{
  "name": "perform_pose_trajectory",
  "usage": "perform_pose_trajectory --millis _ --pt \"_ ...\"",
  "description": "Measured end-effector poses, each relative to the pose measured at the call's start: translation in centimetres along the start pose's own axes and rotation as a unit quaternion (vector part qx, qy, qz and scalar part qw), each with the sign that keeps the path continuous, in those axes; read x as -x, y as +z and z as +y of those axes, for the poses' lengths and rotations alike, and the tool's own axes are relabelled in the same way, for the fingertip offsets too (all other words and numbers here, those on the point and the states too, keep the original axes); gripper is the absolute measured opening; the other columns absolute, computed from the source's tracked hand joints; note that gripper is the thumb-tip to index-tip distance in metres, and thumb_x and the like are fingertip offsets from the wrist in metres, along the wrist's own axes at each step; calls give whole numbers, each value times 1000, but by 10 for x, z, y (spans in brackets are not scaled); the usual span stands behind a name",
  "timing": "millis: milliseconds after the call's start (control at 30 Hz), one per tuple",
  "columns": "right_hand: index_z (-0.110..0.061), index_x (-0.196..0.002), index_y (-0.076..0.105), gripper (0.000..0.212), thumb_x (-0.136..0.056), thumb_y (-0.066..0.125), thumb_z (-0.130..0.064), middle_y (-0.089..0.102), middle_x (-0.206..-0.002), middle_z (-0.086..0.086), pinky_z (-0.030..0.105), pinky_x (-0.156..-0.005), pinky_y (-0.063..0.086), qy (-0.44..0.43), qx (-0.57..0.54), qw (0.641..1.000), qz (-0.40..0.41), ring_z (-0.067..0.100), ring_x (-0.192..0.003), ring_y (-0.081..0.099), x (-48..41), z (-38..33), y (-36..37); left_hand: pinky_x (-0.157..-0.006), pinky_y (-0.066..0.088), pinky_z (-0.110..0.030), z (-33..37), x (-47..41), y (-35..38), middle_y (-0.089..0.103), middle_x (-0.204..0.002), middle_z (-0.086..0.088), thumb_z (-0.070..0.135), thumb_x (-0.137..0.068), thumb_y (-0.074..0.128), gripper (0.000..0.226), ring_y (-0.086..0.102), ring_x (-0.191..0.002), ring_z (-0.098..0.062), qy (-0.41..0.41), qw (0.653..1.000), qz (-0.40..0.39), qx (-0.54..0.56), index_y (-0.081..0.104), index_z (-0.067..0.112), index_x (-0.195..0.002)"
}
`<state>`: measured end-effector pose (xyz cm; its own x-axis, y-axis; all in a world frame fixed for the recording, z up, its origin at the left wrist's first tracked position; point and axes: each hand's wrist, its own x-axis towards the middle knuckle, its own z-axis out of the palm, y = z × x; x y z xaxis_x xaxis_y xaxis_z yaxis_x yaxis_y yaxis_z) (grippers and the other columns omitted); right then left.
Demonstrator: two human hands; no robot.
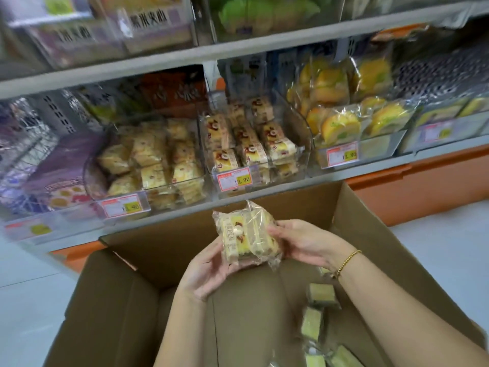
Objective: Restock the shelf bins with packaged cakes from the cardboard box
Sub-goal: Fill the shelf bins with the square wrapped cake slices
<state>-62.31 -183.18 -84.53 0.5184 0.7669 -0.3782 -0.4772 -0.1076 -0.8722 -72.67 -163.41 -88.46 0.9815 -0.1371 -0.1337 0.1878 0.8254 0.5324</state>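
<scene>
Matt brown cardboard box, glossy crinkled clear plastic cake wrappers, clear smooth plastic bins.

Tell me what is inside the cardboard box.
Several wrapped cakes lie along the right side of the cardboard box. The forearms cover part of the bottom; more there cannot be seen.

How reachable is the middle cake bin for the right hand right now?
Likely yes: the middle bin sits open just beyond the cardboard box, nothing between. The right hand and left hand both hold the cake pack.
</scene>
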Motion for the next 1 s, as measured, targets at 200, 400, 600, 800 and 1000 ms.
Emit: perform_pose_trajectory --millis 200,400,600,800,1000 --pt "-12 -110 66 57 -64 77 -44 73 -104 9 26 -66 43 -45 79 993 80 16 -86 62 34 -13 13 -62 61 -32 6 -4 29 67 -116 -18 20 -87 54 40 71 -93 -27 3 988 104 -118 59 7 -124" --pt "-9 -116 62 45 -77 76 -27 72 -99 13 19 -54 49 -79 61 987 128 15 -71 57 49 -28 11 -81 57 -32 16 -12 51 62 -126 -16 33 -50 94 96 65 -107 -27 6 957 44 -286 51 9 -133" --pt "-12 -120 56 44 -80 73 -17 71 -88 7 19 -55 51 -99 -10 989 109 9 -63 55 57 -36 13 -74 56 -27 16 -15 73 68 -118 -12 16 -72 72 59 67 -100 -21 66 940 90 -322 55 11 -129" --pt "3 -126 48 70 -68 81 -17 67 -113 23 29 -69 59 -119 -98 985 76 27 -88 68 57 -44 15 -58 49 -22 20 -20 85 73 -96 -8 15 -70 70 53 67 -73 -11 95 940 166 -283 58 5 -121" --pt "1 -121 50 49 -76 68 -5 70 -109 17 37 -84 57 -126 -148 970 145 29 -102 68 62 -67 3 -80 54 -31 53 -15 76 69 -113 -9 17 -71 70 50 66 -101 -23 150 930 220 -252 59 15 -121"
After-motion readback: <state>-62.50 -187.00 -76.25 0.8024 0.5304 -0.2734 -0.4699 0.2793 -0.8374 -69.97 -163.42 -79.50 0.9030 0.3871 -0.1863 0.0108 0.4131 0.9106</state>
